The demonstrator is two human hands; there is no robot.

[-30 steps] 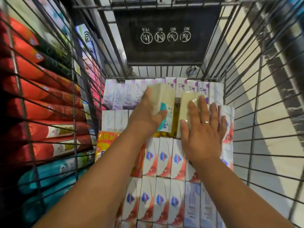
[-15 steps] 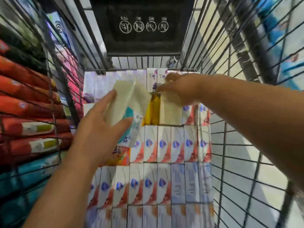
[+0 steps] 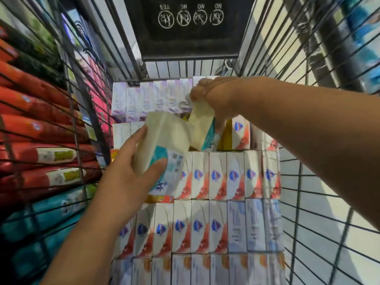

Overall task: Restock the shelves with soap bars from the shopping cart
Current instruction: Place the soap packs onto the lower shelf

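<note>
Left hand [image 3: 127,173] grips 1 cream-teal soap box [image 3: 164,136], long axis roughly 12-to-6. Right hand [image 3: 213,97] pinches a 2nd box [image 3: 202,128] at its 2 o'clock. Red shelf packs [image 3: 41,128] at 9 o'clock, so the left hand is nearer.

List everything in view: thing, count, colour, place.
shopping cart: one, grey wire, all around.
black flap: one, cart's far end.
lilac boxes: one row, cart's far end.
shield-logo boxes: many, white and red, middle rows.
pale blue boxes: several, near right.
orange-marked boxes: one row, white, nearest.
red packs: many, left, outside cart.
teal packs: several, below red packs.
left soap box: one, cream and teal, held.
right soap box: one, cream and teal, held.
left hand: grips left soap box.
right hand: grips right soap box.
</note>
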